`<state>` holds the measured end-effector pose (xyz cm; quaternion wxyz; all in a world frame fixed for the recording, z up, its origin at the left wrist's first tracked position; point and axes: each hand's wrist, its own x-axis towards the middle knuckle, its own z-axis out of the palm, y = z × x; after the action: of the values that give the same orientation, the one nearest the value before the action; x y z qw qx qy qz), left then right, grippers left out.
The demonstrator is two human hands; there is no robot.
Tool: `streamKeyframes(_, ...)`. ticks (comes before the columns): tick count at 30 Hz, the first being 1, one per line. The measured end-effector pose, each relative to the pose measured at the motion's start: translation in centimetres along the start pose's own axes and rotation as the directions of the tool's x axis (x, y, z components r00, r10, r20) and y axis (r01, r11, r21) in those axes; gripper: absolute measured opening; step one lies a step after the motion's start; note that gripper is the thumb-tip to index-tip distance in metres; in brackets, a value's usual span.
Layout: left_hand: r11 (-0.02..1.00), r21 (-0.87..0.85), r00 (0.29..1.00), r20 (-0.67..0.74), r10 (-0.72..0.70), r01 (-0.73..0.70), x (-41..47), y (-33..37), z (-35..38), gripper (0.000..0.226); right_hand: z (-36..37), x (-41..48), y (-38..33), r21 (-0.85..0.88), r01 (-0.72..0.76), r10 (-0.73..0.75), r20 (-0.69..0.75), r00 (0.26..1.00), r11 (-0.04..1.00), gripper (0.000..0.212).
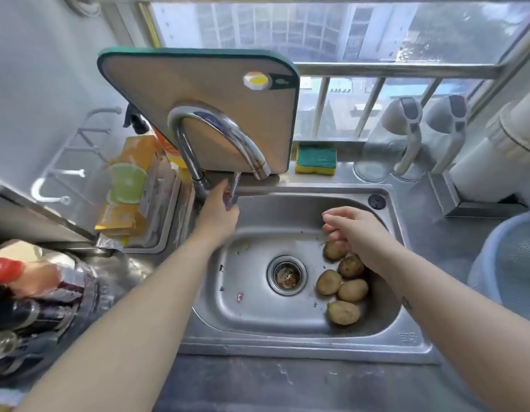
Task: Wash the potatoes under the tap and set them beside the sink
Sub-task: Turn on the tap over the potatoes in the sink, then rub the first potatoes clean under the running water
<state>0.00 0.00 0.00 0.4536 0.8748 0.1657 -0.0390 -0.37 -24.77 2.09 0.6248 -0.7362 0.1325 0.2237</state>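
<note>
beside window (317,28), steel sink (252,304), potatoes (353,290) inside

Green-rimmed cutting board (198,114) propped upright just behind the left fingers (223,190), leaning at the window (347,31). Yellow-green sponge (315,159) lies flat, beyond the right fingers (332,226). Two clear jugs (406,144) with grey lids stand side by side right of the sponge. White cylinder (492,168) right of those, can't tell what it is. Blue mesh basket (507,263) well right of the right fingers. Left of the left fingers: yellow packs (127,185) with lime picture, black spray trigger (136,120), white wire rack (70,162) on the wall. Bottles (35,295), one red-capped, far left and nearer. Dark tabletop (258,385) nearest.
</note>
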Motion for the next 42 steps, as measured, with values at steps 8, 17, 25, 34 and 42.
streamKeyframes(8, 0.969, 0.18, 0.985, 0.076, 0.156, -0.168, 2.5, -0.9, 1.1, 0.041, 0.9, 0.6, 0.2, 0.023, 0.008, -0.006, -0.058, 0.998, 1.0, 0.004)
streamKeyframes(17, 0.879, 0.38, 0.957, 0.103, 0.271, -0.289, 1.7, -2.3, 2.1, 0.036, 0.7, 0.4, 1.0, 0.061, -0.034, 0.04, -0.083, 0.996, 0.998, 0.005)
streamKeyframes(25, 0.803, 0.494, 0.94, 0.241, 0.243, -0.334, 1.1, -2.6, 1.6, 0.045, -0.8, 0.7, 1.8, 0.002, -0.087, 0.087, -0.097, 0.991, 0.996, 0.006)
streamKeyframes(34, 0.971, 0.226, 0.989, -0.142, -0.044, 0.075, -2.1, -3.2, 2.0, 0.038, -0.9, 3.4, 4.8, -0.355, -0.044, 0.04, -0.019, 0.999, 0.934, 0.007)
streamKeyframes(42, 0.898, 0.429, 0.847, 0.438, -0.303, 0.099, -7.5, -5.1, 6.1, 0.034, -0.5, 8.0, 11.9, -0.891, 0.405, 0.182, 0.371, 0.91, -0.206, 0.042)
